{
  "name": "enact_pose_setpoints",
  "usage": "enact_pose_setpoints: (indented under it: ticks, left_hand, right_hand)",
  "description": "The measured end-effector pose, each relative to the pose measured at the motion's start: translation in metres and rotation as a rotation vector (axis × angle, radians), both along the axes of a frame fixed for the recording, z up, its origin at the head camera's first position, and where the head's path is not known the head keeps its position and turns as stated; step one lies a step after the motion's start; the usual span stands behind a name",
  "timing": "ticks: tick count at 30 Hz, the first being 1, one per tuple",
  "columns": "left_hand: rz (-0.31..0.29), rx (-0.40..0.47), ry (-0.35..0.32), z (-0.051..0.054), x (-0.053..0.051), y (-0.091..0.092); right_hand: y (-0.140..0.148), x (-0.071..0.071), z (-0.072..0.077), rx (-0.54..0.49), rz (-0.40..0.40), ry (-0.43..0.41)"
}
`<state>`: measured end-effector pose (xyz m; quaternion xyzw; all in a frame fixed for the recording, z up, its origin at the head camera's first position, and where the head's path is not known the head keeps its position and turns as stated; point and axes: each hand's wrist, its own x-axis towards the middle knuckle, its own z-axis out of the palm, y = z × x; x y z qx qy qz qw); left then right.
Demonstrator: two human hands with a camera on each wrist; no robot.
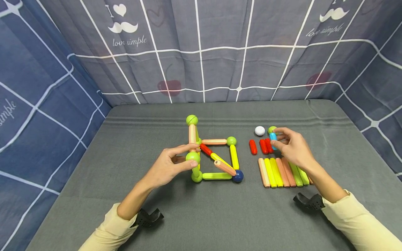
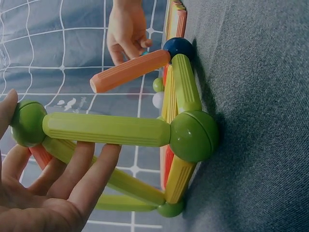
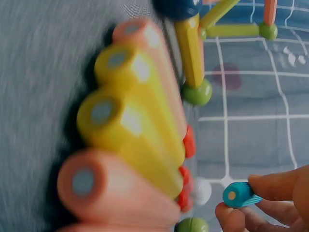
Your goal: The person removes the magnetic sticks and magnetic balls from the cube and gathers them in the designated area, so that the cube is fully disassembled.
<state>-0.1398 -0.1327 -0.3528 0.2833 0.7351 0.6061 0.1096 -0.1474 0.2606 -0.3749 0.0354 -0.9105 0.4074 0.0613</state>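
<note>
A frame of rods and balls (image 1: 217,176) stands mid-table, its left side upright. My left hand (image 1: 164,167) grips the upper part near the front green ball (image 1: 193,157); the left wrist view shows fingers behind the upright green rod (image 2: 106,129). From the dark blue ball (image 1: 237,176) an orange rod (image 1: 224,167) slants upward with a free end. My right hand (image 1: 295,148) pinches a short blue rod (image 1: 273,141) between thumb and fingers, over the short red rods (image 1: 263,146). In the right wrist view the blue rod (image 3: 239,195) points its end toward the camera.
A white ball (image 1: 259,131) and a green ball (image 1: 272,129) lie at the back right. Long orange, yellow and green rods (image 1: 278,172) lie in a row below the right hand. A patterned curtain (image 1: 220,69) hangs behind the grey table (image 1: 220,216).
</note>
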Motion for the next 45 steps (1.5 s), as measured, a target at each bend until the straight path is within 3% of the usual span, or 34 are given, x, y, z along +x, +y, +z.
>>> enact_pose_setpoints:
  ticks: [6,11,15,26,30,37,41,45]
  left_hand:
    - [-0.003,0.009,0.002,-0.001,-0.001,0.0]
    - [-0.005,0.01,-0.009,-0.001,-0.001,0.0]
    - [-0.002,0.007,-0.008,0.0,0.0,-0.001]
    - [-0.002,0.012,-0.006,-0.001,0.0,-0.001]
    - [-0.005,0.017,-0.008,-0.001,0.0,-0.001]
    - [-0.004,0.021,-0.023,-0.001,-0.001,-0.001]
    - [-0.006,0.019,-0.025,-0.001,-0.001,-0.001]
    - [-0.006,0.016,-0.026,-0.001,-0.001,-0.001]
  right_hand:
    - [0.01,-0.01,-0.001,0.103,0.028,-0.162]
    - [0.014,-0.021,-0.004,0.199,0.064,-0.23]
    - [0.014,-0.026,-0.006,0.239,0.065,-0.232]
    - [0.015,-0.026,-0.008,0.172,0.086,-0.253]
    - [0.016,-0.025,-0.009,0.194,0.097,-0.234]
    - [0.015,-0.018,-0.006,0.209,0.098,-0.207]
    - [0.008,-0.012,-0.002,0.212,0.091,-0.148]
    - [-0.008,-0.002,0.005,0.1,0.131,-0.141]
